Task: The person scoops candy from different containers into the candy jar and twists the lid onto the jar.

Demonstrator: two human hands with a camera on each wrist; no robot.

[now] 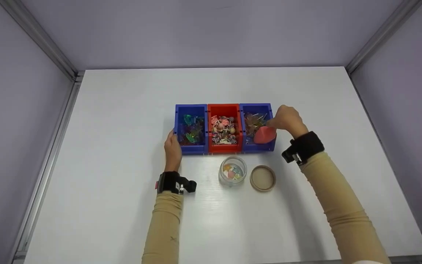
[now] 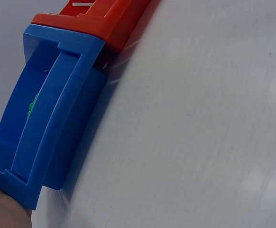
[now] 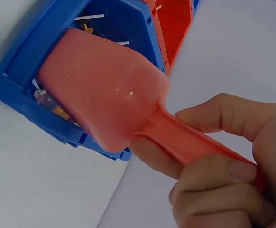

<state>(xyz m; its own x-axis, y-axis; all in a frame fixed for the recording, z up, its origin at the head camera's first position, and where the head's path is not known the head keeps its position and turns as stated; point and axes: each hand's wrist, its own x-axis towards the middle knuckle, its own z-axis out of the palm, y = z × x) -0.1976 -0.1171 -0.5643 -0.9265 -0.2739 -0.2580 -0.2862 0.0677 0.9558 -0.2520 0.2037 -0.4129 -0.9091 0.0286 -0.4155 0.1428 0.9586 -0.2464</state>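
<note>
The right hand [image 1: 287, 120] grips a pink scoop [image 1: 264, 135] inside the right blue bin [image 1: 256, 108]; the relaxed left hand [image 1: 173, 149] touches the left blue bin [image 1: 191, 107].

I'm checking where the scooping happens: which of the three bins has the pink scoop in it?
The right-hand blue bin: the right hand holds the pink scoop inside it. The red bin and left blue bin have none.

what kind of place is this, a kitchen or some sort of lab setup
Probably a staged recording booth, not a kitchen: a bare white tabletop boxed in by plain grey walls with metal frame rails, and black cameras strapped to both wrists. Only sorting props sit there, such as the red plastic bin of lollipops.
</note>
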